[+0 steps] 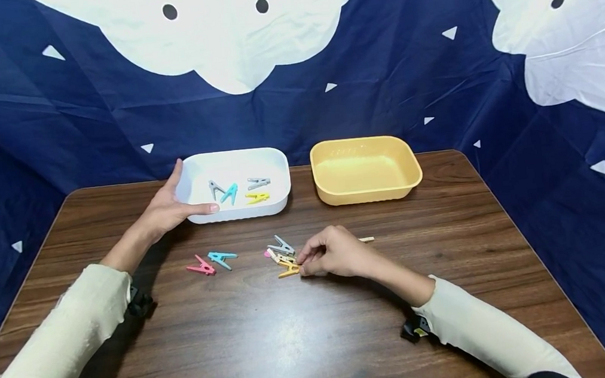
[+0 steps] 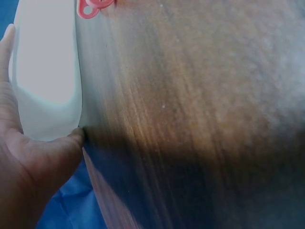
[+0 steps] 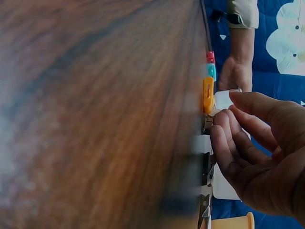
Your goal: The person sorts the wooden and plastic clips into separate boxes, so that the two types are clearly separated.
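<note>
My left hand [image 1: 166,210] grips the left end of a white tub [image 1: 240,212], the thumb along its front wall and a finger at its back corner. Two grey clothespins, a light-blue one and a yellow clothespin [image 1: 257,198] lie inside. On the table, my right hand [image 1: 335,252] has its fingertips at an orange clothespin [image 1: 289,269]; in the right wrist view a gap shows between thumb and forefinger. Beside it lie a grey clothespin [image 1: 282,246] and pale clothespins, partly hidden. A red clothespin [image 1: 202,266] and a blue clothespin [image 1: 223,259] lie further left.
A yellow tub [image 1: 368,196] stands to the right of the white one, with nothing visible inside. Behind my right hand, the end of a pale clothespin [image 1: 366,240] shows. A dark blue printed cloth [image 1: 296,117] hangs behind the wood-grain table [image 1: 273,347].
</note>
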The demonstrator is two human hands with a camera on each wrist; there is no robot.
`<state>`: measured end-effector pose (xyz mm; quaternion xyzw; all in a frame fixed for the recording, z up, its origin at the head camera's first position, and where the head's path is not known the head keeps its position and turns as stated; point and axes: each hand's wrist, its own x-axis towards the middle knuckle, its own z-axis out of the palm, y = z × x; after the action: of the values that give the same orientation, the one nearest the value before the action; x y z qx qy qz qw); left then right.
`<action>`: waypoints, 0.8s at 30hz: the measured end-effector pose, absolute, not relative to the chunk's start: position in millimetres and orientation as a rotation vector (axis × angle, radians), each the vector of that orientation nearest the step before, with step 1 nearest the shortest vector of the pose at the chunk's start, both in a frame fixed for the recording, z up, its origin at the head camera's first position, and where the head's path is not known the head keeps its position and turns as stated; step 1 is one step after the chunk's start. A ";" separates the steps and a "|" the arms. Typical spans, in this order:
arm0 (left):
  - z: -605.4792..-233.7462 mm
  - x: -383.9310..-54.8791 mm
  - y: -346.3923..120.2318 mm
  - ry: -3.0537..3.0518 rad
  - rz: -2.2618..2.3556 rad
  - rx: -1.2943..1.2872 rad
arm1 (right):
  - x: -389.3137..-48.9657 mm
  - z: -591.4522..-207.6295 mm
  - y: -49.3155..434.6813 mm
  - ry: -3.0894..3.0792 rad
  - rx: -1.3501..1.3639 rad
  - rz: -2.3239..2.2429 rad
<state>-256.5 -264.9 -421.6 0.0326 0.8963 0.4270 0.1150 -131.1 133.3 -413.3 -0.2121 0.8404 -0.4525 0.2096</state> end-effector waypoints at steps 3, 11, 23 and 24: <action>-422.0 -256.8 -265.1 2.627 1.251 0.099 | -130.1 -416.7 133.8 2.380 -0.606 -1.200; -421.7 -256.5 -264.5 2.629 1.258 0.105 | -129.9 -420.4 131.6 2.442 -0.621 -1.124; -422.0 -256.0 -264.2 2.630 1.262 0.110 | -129.5 -420.9 125.0 2.551 -0.677 -1.049; -422.2 -256.0 -263.9 2.628 1.263 0.111 | -129.8 -420.8 125.0 2.559 -0.691 -1.045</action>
<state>-256.0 -263.9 -422.2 0.0379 0.8951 0.4301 0.1114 -129.8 125.0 -420.8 -0.2399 0.8886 -0.3628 0.1456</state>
